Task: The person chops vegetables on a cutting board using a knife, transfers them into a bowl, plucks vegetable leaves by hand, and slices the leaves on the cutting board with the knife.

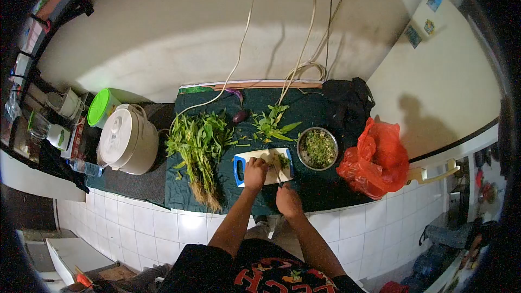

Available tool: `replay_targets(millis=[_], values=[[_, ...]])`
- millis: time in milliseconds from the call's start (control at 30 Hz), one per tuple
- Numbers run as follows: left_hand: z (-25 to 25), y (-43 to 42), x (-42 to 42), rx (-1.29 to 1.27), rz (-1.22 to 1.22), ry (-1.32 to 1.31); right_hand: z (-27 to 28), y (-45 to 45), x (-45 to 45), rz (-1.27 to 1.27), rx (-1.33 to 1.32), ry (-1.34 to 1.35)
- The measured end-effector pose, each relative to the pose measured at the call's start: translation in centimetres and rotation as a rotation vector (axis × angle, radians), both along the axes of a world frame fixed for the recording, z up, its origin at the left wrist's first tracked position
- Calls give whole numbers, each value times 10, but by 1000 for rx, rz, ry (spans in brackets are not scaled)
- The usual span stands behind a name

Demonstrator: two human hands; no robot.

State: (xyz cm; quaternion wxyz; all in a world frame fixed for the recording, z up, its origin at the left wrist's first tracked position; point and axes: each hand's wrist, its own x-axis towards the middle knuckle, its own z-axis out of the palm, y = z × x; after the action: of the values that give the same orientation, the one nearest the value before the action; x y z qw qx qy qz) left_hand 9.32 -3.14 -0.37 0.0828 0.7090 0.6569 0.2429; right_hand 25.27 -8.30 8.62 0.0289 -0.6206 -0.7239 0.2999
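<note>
A white cutting board (243,156) with blue ends lies near the front edge of the dark green cloth. My left hand (256,173) rests on it, fingers curled down; what they hold is mostly hidden under them. My right hand (288,201) is closed around the handle of a knife (277,174), whose blade reaches across the board beside my left fingers. Chopped greens (282,160) lie on the board just right of the blade. To the board's right stands a metal bowl (336,154) holding more chopped greens.
A large bunch of rooted leafy greens (201,146) lies left of the board. Behind are loose leaves (274,125) and a purple eggplant (241,115). A red plastic bag (374,160) sits right; a white rice cooker (127,140) stands left. Cables (296,76) hang behind.
</note>
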Motion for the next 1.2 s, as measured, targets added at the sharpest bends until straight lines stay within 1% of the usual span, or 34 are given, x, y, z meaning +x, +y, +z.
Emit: replay_targets(millis=[33, 67, 100, 133, 200, 300, 333, 400, 500, 533, 567, 600, 633, 700, 833, 900, 967, 1000, 1067, 1133, 1167, 1200], values=[[0, 1, 1, 4, 9, -2, -19, -4, 1, 1, 0, 0], [0, 1, 1, 7, 19, -5, -55, -11, 4, 42, 64, -35], [2, 2, 0, 6, 21, -5, -52, -13, 0, 84, 129, -70], [3, 2, 0, 8, 8, 24, -48, -18, 0, 87, 126, -71], [1, -2, 1, 9, -10, 51, -30, -27, -2, -182, -154, 1], [-2, 0, 1, 73, 10, 19, -32, -6, -10, -166, -127, 2], [0, 0, 1, 29, 31, 16, -34, 1, -11, -166, -126, 3], [0, -2, 1, -17, 49, 14, -30, 10, -10, -129, -19, 74], [-1, 3, 2, -59, 114, -59, -13, 0, -11, -77, -46, -2], [0, 3, 2, -36, 126, -37, -27, -10, -7, -77, -49, -4], [2, 3, 2, -11, 137, -13, -56, -26, -2, -69, 54, 11], [4, 3, 2, -12, 138, -12, -51, -31, -4, -61, 159, 26], [6, 1, 3, -18, 143, -15, -46, -30, -6, -62, 157, 26], [8, 2, 1, -21, 147, -16, -29, -18, -12, -169, -57, 66], [-3, -1, 0, 38, 107, 9, -30, 4, -20, -161, -34, 44], [-6, -4, -1, 41, 108, 12, -27, -1, -20, -158, -47, 54], [-6, -5, -1, 67, 100, -19, -43, -15, -15, -167, -40, 55], [-9, -5, 0, 66, 101, -19, -43, -18, -14, -176, -30, 56], [-15, -7, -3, 136, 26, -12, -43, -18, -14, -173, -33, 32], [-7, -12, -5, 142, 20, 4, -37, -12, -16, -171, -41, 9], [-2, -14, -4, 153, 12, 12, -34, -1, -16, -176, -55, 47], [-4, -13, -3, 111, 23, -30, -32, 8, -17, -182, -64, 85]])
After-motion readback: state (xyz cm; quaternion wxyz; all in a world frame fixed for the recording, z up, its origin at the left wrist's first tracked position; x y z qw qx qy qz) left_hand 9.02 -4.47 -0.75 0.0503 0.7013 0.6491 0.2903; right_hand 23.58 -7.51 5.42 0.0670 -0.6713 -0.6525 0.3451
